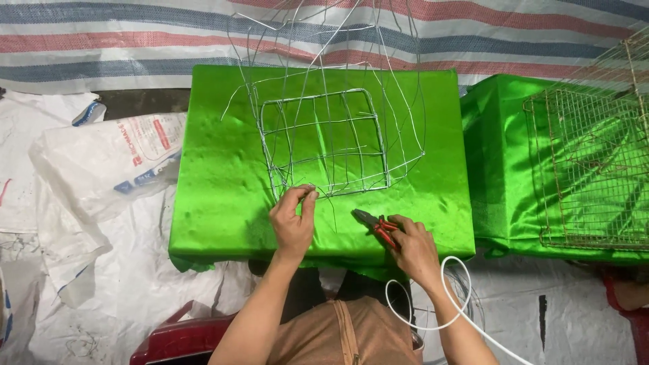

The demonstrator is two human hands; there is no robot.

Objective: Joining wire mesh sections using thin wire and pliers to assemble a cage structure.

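Left hand (292,220) pinches the wire frame's (324,142) near corner, steadying it on the green-covered table (216,203); right hand (414,247) grasps red-handled pliers (376,226), jaws toward that corner.

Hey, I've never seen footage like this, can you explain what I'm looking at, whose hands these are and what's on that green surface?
This is one picture from a camera worn on a person's head, looking down at their own two bare hands. No machine is involved. They work at a table covered in shiny green cloth. On it stands a half-made wire frame, a square grid with loose wires rising from it. The left hand pinches a wire at the frame's near corner. The right hand holds red-handled pliers just above the cloth. A white cable loops around the right wrist. To the right, a finished wire cage sits on a second green table. White sacks cover the floor on the left.
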